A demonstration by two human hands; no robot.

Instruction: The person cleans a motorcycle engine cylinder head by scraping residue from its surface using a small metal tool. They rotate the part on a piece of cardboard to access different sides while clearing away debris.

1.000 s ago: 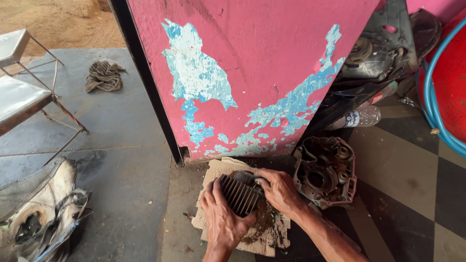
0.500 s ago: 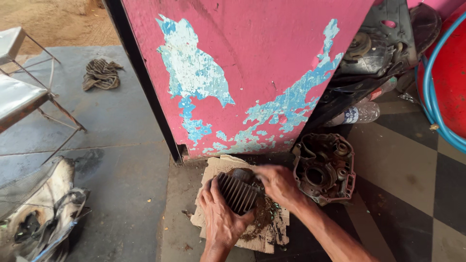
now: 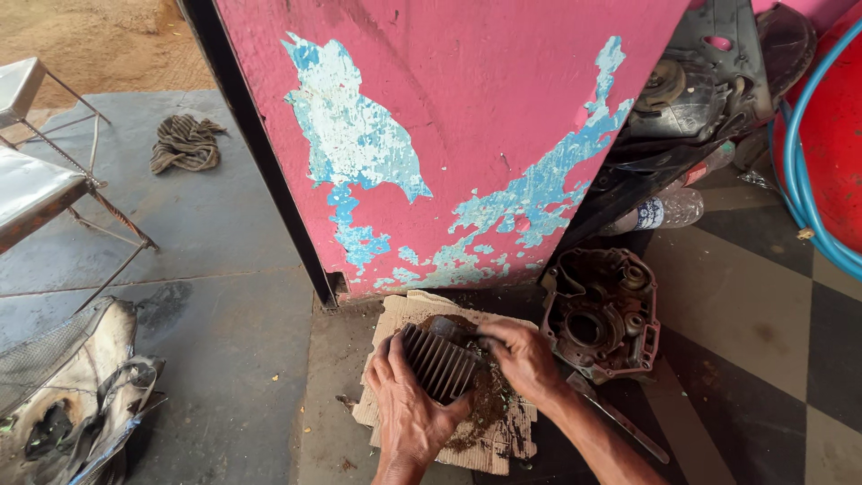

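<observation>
A dark finned engine cylinder (image 3: 438, 359) rests on a torn piece of cardboard (image 3: 395, 323) on the floor, with brown dirt heaped around it. My left hand (image 3: 409, 409) grips the cylinder from the near side, fingers laid over the fins. My right hand (image 3: 523, 359) presses against its right end, fingers curled at the top edge; whether a tool is in it is hidden. A rusty engine crankcase half (image 3: 600, 313) lies just right of my right hand.
A pink wall panel (image 3: 467, 117) with peeling blue patches stands right behind the cardboard. A plastic bottle (image 3: 660, 213), black vehicle parts (image 3: 691, 99), a blue hose (image 3: 795, 171), a rag (image 3: 184, 144), a metal chair (image 3: 45, 184) and a long flat tool (image 3: 620, 420) lie around.
My right hand shifted back and forth at the cylinder's right end, working at it. The left hand kept its grip and the cylinder stayed in place.
</observation>
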